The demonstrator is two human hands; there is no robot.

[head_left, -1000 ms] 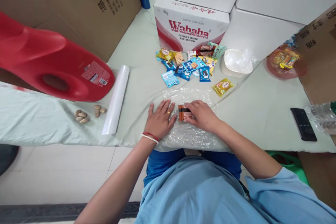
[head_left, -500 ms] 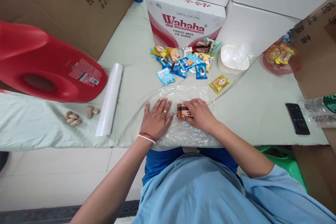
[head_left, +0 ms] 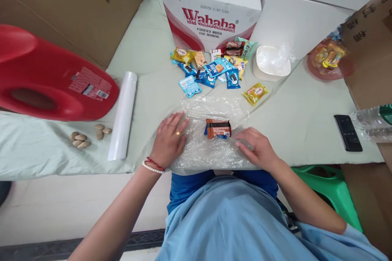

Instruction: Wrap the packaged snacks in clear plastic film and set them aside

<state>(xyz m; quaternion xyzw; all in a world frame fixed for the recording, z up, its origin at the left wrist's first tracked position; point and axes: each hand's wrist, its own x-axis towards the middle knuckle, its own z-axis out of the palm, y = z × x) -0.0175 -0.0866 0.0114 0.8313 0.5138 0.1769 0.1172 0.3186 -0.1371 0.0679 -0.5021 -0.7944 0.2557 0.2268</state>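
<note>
A sheet of clear plastic wrap (head_left: pixel 196 153) lies spread at the table's front edge. On its middle rests a snack packet in a brown wrapper (head_left: pixel 218 128), over a blue packet (head_left: pixel 223 136) that is mostly hidden beneath it. My left hand (head_left: pixel 170 138) lies on the wrap's left edge, fingers extended and holding nothing I can see. To the right of the packets, my right hand (head_left: pixel 257 147) is over the wrap's right side, thumb and fingers apart, clear of the packets. Behind the wrap is a pile of snack packets (head_left: pixel 214 67), with a yellow packet (head_left: pixel 255 93) off to its right.
At left stand a red jug (head_left: pixel 61 85), a white roll (head_left: pixel 122 118) and several brown nuts or stones (head_left: pixel 80 138). A Wahaba-style water carton (head_left: pixel 211 20) backs the pile. Rightward are a white tub (head_left: pixel 269 73), a pink bowl (head_left: pixel 318 71), a black phone-like object (head_left: pixel 348 132) and plastic bottles (head_left: pixel 372 118).
My right hand has let go of the brown packet and moved right, leaving it on the blue one. My left hand has slid left, away from the packets.
</note>
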